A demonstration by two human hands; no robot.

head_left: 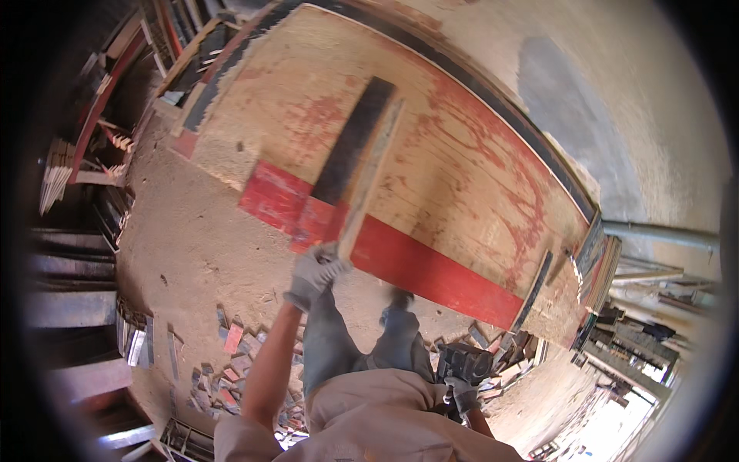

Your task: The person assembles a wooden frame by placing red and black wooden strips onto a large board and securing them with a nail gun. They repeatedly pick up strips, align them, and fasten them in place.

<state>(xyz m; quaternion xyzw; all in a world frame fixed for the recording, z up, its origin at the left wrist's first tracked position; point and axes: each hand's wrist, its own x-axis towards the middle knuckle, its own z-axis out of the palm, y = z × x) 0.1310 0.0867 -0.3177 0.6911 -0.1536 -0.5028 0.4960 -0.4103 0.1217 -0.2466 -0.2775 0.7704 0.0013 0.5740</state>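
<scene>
My left hand (315, 273), in a grey work glove, grips the near end of a narrow wooden board (375, 173). The board is tilted on its edge, slightly blurred, and stretches away over a large plywood panel (462, 200) with reddish stains. Just left of it lies a dark strip (354, 138) whose near end meets a red band (431, 266) along the panel's near edge. Low at my right side, my right hand (464, 394), gloved too, is closed around a black power tool (464, 362); its exact kind is hard to make out.
Several wood offcuts (233, 339) litter the ground around my legs. Stacked boards (81, 308) line the left side. A short dark strip (531, 291) rests at the panel's right end. Behind the panel rises a plastered wall (654, 100), with a pipe (658, 233) at right.
</scene>
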